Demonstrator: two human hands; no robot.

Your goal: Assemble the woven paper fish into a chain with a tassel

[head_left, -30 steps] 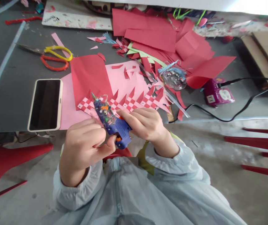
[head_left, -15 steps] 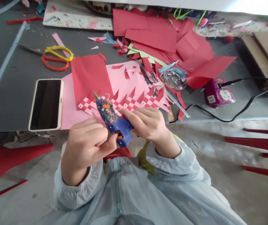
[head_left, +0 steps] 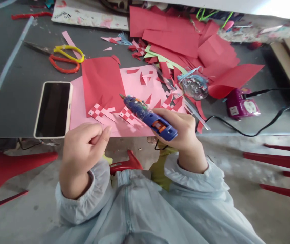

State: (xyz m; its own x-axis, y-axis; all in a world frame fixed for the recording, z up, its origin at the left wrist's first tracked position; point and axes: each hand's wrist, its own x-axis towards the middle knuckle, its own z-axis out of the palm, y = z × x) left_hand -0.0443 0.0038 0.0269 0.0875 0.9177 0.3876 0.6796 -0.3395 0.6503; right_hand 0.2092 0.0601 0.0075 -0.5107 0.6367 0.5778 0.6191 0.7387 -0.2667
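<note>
Glue gun clamped in right hand, near surface front edge. Long axis runs forward-left, nozzle toward red sheet. Left hand apart, curled, contents can't tell; nearer leftmost woven fish.

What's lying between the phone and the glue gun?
In the head view, pink paper, a red sheet and a checkered paper fish lie between the phone and the glue gun.
</note>
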